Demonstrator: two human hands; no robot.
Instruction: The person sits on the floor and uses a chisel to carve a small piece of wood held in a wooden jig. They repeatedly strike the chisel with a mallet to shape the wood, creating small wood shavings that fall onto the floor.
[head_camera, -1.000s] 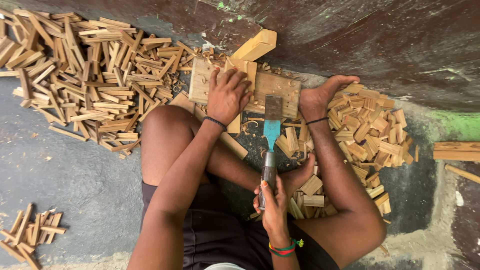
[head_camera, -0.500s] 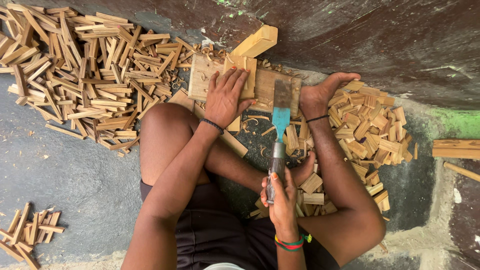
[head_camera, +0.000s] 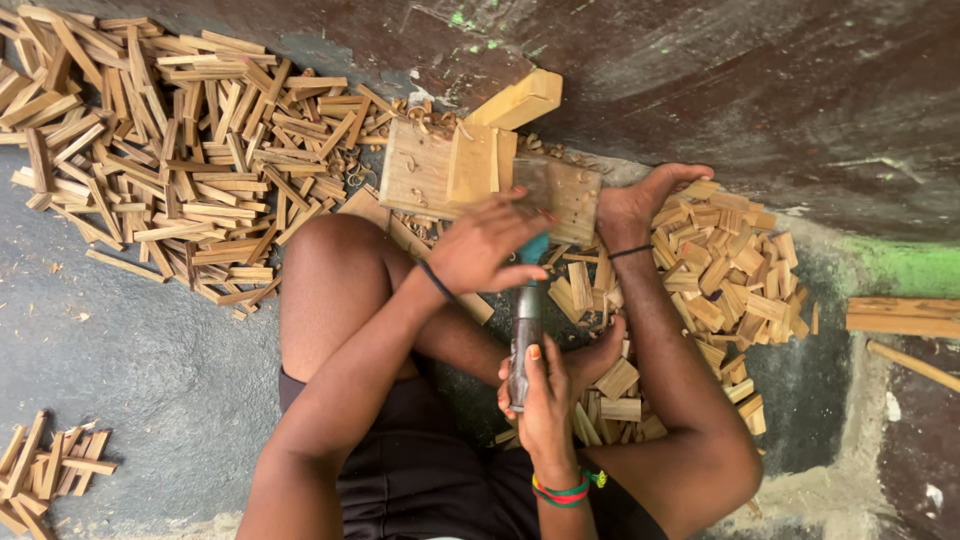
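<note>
My right hand is wrapped tight around the grey handle of the cleaver, low on the grip, and the teal blade points away from me toward the wooden block just in front of my left hand. The left hand is half open, fingers spread a little and blurred, hovering over the blade's back; I cannot tell if it touches the metal or a small piece of wood under it. The cleaver looks heavy at the front and stiff, so I judge the lower handle is the good place to hold it, with the bare fingers well away from the edge. The block is pale, flat and rough, with a thicker light bar leaning on its far side. To the left of my left hand lies a big heap of long thin sticks, dry, light and easy to split. To the right of my right hand is a pile of short chunks, square-cut and pale. The floor is grey and rough.
</note>
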